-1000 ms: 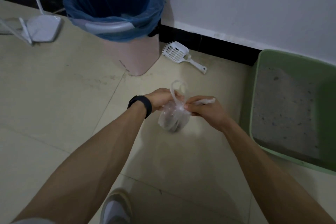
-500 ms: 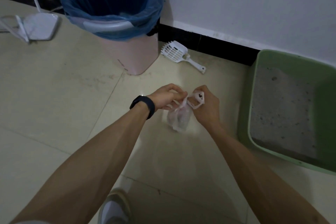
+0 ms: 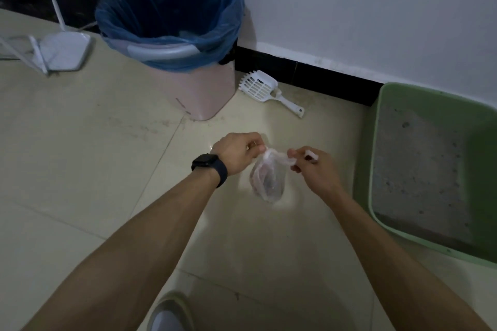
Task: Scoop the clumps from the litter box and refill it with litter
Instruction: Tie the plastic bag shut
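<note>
Hanging between left hand (image 3: pixel 236 152) and right hand (image 3: pixel 313 169), each pinching one handle: small clear bag (image 3: pixel 267 179), left of green litter box (image 3: pixel 376 148).

The setting was a home: tiled floor (image 3: pixel 80 142), lined bin (image 3: pixel 172 35), litter box (image 3: pixel 430 169) and scoop (image 3: pixel 265 87) along a white wall (image 3: pixel 376 8).

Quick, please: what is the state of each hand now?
Left hand: closed, pinching one end of the small plastic bag.
Right hand: closed, pinching its other end.
</note>
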Available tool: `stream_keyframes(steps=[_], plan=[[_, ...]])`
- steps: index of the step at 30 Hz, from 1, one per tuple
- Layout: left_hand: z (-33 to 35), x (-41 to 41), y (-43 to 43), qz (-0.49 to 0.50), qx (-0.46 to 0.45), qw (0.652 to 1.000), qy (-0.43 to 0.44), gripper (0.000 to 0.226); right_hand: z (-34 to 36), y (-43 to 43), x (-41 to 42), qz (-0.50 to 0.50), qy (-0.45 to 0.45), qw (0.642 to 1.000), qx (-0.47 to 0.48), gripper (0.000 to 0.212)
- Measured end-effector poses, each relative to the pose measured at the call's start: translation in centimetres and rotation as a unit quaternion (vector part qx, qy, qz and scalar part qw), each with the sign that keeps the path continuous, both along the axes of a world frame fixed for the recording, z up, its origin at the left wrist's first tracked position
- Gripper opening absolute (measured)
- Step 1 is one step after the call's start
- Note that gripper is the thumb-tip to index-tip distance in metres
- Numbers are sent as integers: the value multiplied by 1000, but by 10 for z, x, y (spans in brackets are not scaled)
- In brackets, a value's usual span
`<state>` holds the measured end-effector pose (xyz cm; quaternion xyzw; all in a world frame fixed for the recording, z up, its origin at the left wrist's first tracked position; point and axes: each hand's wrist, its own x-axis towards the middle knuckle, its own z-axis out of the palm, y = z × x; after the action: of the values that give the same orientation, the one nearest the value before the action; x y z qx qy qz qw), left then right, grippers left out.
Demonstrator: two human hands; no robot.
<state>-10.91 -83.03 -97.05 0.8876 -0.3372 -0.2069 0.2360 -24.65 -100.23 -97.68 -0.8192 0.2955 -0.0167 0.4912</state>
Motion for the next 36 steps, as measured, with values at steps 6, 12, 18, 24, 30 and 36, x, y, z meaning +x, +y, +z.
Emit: stream_keyframes(steps=[6,12,18,24,30,36], plan=[[-11,-8,19,-129,121,974,-139,32,-7,-12,-22,-18,19,998,54,29],[-6,-14,30,-174,145,959,-172,26,-11,-19,-39,3,21,999,45,30],[-10,-17,40,-148,182,958,-164,27,-26,-1,-49,22,40,999,-3,30],[-17,-29,48,-79,88,990,-79,49,-28,28,-55,72,24,993,-93,25],[-38,-40,23,-223,203,950,-84,79,-66,46,-61,198,82,960,-182,83],[-47,-43,18,-149,219,964,-23,55,-94,41,-64,248,135,931,-230,79]])
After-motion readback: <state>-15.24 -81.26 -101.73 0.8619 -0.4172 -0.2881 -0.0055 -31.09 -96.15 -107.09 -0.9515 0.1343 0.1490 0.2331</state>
